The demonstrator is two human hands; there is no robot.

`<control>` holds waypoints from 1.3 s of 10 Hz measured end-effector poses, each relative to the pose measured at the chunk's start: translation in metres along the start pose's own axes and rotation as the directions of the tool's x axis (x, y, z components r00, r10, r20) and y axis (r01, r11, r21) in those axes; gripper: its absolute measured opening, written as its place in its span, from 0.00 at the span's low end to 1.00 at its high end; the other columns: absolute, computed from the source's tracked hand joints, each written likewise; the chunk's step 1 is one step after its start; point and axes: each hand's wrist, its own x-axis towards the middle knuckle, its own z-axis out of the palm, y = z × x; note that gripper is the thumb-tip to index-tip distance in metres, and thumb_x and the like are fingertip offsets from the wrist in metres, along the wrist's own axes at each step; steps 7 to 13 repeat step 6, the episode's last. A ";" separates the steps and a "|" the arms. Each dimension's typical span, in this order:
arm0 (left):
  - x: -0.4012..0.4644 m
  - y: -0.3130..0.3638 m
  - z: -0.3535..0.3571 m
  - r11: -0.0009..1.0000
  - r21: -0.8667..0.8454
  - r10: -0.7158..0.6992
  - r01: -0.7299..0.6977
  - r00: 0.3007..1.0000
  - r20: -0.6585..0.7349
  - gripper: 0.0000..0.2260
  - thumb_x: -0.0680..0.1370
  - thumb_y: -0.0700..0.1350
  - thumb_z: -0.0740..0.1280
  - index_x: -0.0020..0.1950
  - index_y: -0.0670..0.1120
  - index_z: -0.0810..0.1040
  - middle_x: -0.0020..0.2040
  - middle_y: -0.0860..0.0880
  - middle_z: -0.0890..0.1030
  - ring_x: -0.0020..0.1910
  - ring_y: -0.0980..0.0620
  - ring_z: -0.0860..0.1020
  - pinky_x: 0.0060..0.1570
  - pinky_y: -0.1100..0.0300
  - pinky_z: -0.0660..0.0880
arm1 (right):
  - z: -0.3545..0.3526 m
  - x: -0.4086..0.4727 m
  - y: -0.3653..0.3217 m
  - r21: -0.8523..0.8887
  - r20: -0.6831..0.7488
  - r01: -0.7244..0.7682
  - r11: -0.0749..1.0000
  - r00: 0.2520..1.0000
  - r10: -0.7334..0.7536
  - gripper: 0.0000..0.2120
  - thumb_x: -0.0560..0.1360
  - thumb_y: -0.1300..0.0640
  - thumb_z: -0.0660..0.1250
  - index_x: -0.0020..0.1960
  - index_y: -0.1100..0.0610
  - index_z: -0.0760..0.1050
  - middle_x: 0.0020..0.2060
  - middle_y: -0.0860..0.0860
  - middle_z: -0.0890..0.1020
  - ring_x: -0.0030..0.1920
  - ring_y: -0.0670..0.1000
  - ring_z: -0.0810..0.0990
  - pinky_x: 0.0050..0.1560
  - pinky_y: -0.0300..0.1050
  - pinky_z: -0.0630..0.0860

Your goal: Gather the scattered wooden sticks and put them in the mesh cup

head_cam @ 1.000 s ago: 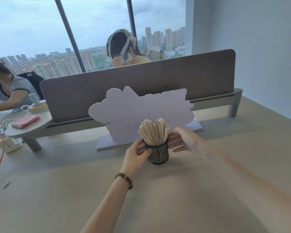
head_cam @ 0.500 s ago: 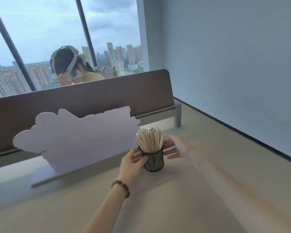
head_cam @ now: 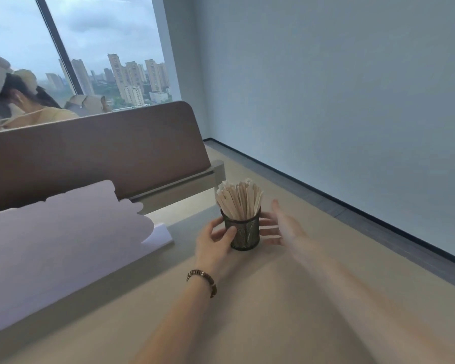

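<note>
**Cradling the full mesh cup between both hands**

Holding the black wire-mesh cup [head_cam: 244, 233] upright on the beige tabletop [head_cam: 247, 298], I have a hand on either side of it. My left hand [head_cam: 212, 241] wraps its near-left wall, thumb and fingers curled and touching the mesh. My right hand [head_cam: 283, 227] sits just to the right with its fingers [head_cam: 267, 222] spread apart and pointing left toward the cup; motion blur keeps me from telling whether they press the mesh or only hover beside it. The pale flat wooden sticks [head_cam: 239, 199] stand bundled inside the cup, fanning out above its rim and leaning slightly left. A dark beaded bracelet [head_cam: 202, 281] circles my left wrist. To the left stands a lilac cloud-shaped cutout board [head_cam: 63, 232], and behind it a brown desk divider panel [head_cam: 95, 151]. Beyond the divider, at far left, another person [head_cam: 13, 101] sits before the window.
</note>
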 end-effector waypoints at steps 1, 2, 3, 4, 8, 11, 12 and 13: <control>0.010 0.002 0.016 1.000 0.002 0.007 -0.007 1.000 0.006 0.16 0.76 0.45 0.72 0.62 0.52 0.75 0.53 0.47 0.83 0.54 0.47 0.82 0.55 0.47 0.81 | -0.012 0.011 -0.001 0.011 0.000 0.004 1.000 1.000 -0.004 0.28 0.83 0.39 0.45 0.58 0.54 0.78 0.51 0.54 0.83 0.50 0.53 0.81 0.48 0.46 0.78; 0.017 0.001 0.025 1.000 0.005 0.005 -0.005 1.000 0.010 0.14 0.77 0.45 0.70 0.60 0.55 0.73 0.53 0.48 0.83 0.54 0.48 0.82 0.53 0.49 0.82 | -0.017 0.018 -0.001 -0.002 -0.006 0.014 1.000 1.000 -0.014 0.27 0.83 0.39 0.45 0.58 0.53 0.77 0.51 0.53 0.82 0.51 0.52 0.81 0.50 0.47 0.78; 0.016 0.002 0.028 0.999 0.042 0.017 -0.017 1.000 -0.002 0.14 0.78 0.44 0.69 0.61 0.54 0.72 0.49 0.53 0.82 0.52 0.50 0.82 0.48 0.55 0.82 | -0.019 0.020 0.003 -0.018 0.000 0.023 1.000 1.000 -0.023 0.28 0.83 0.39 0.45 0.60 0.54 0.77 0.53 0.53 0.82 0.53 0.53 0.81 0.57 0.51 0.77; 0.011 0.006 0.028 0.998 0.063 -0.004 0.004 1.000 -0.004 0.16 0.78 0.45 0.69 0.65 0.49 0.72 0.53 0.49 0.81 0.54 0.48 0.81 0.47 0.55 0.82 | -0.021 0.019 0.005 -0.007 0.016 0.010 1.000 1.000 -0.010 0.30 0.83 0.38 0.46 0.64 0.57 0.77 0.56 0.56 0.82 0.56 0.55 0.81 0.59 0.53 0.78; -0.019 0.051 0.007 0.988 -0.088 0.105 -0.125 0.973 -0.204 0.08 0.79 0.37 0.65 0.55 0.46 0.78 0.58 0.44 0.80 0.53 0.50 0.80 0.46 0.58 0.80 | -0.035 -0.012 -0.017 0.102 -0.225 0.209 0.973 0.957 -0.182 0.18 0.83 0.50 0.57 0.52 0.59 0.82 0.53 0.57 0.84 0.51 0.53 0.84 0.52 0.50 0.80; -0.019 0.051 0.007 0.988 -0.088 0.105 -0.125 0.973 -0.204 0.08 0.79 0.37 0.65 0.55 0.46 0.78 0.58 0.44 0.80 0.53 0.50 0.80 0.46 0.58 0.80 | -0.035 -0.012 -0.017 0.102 -0.225 0.209 0.973 0.957 -0.182 0.18 0.83 0.50 0.57 0.52 0.59 0.82 0.53 0.57 0.84 0.51 0.53 0.84 0.52 0.50 0.80; -0.019 0.051 0.007 0.988 -0.088 0.105 -0.125 0.973 -0.204 0.08 0.79 0.37 0.65 0.55 0.46 0.78 0.58 0.44 0.80 0.53 0.50 0.80 0.46 0.58 0.80 | -0.035 -0.012 -0.017 0.102 -0.225 0.209 0.973 0.957 -0.182 0.18 0.83 0.50 0.57 0.52 0.59 0.82 0.53 0.57 0.84 0.51 0.53 0.84 0.52 0.50 0.80; -0.019 0.051 0.007 0.988 -0.088 0.105 -0.125 0.973 -0.204 0.08 0.79 0.37 0.65 0.55 0.46 0.78 0.58 0.44 0.80 0.53 0.50 0.80 0.46 0.58 0.80 | -0.035 -0.012 -0.017 0.102 -0.225 0.209 0.973 0.957 -0.182 0.18 0.83 0.50 0.57 0.52 0.59 0.82 0.53 0.57 0.84 0.51 0.53 0.84 0.52 0.50 0.80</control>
